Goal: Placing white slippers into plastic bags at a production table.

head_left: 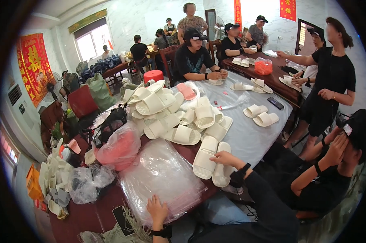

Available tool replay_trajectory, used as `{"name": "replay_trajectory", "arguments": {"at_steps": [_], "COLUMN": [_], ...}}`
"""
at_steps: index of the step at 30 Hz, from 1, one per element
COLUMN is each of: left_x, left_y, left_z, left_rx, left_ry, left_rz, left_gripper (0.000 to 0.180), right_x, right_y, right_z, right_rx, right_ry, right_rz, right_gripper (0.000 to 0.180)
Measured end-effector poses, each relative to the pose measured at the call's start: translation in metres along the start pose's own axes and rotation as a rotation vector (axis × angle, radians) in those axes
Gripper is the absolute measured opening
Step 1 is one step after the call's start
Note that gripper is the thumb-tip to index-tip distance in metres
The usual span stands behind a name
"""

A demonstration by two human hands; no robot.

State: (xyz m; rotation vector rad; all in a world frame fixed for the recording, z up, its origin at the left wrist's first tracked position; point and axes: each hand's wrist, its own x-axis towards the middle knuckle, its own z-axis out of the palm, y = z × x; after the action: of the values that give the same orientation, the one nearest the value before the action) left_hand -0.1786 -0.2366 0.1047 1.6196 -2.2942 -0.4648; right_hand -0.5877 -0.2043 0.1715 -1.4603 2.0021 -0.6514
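Observation:
Two cream slippers lie side by side at the near edge of the table. My right hand (228, 158) reaches in from the right and grips the right slipper (220, 174), its fingertips by the strap of the left slipper (205, 156). My left hand (156, 208) lies with fingers apart on the near left edge of a stack of clear plastic bags (160, 174). Beyond the stack rises a heap of cream slippers (158, 103), with a pink slipper (186, 91) on it.
Left of the bags are a pink plastic bundle (120, 150), a crumpled clear bag (90, 184) and a phone (123, 220). A slipper pair (260, 115) and a black phone (275, 103) lie at right. A person (328, 174) sits close on my right; others work around the tables.

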Motion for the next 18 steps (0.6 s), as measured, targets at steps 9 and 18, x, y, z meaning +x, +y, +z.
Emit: {"name": "replay_trajectory", "arguments": {"at_steps": [9,18], "left_x": [0.015,0.031], "left_y": [-0.003,-0.03], "left_z": [-0.031,-0.023], "left_rx": [0.122,0.286], "left_ry": [0.223,0.256], "left_rz": [-0.018,0.076], "left_gripper": [0.049,0.039], "right_x": [-0.08,-0.106], "right_y": [-0.046,-0.059], "right_z": [0.02,0.07], "right_rx": [1.293,1.452], "right_ry": [-0.187,-0.593], "right_rz": [0.207,0.322], "right_gripper": [0.039,0.048]}}
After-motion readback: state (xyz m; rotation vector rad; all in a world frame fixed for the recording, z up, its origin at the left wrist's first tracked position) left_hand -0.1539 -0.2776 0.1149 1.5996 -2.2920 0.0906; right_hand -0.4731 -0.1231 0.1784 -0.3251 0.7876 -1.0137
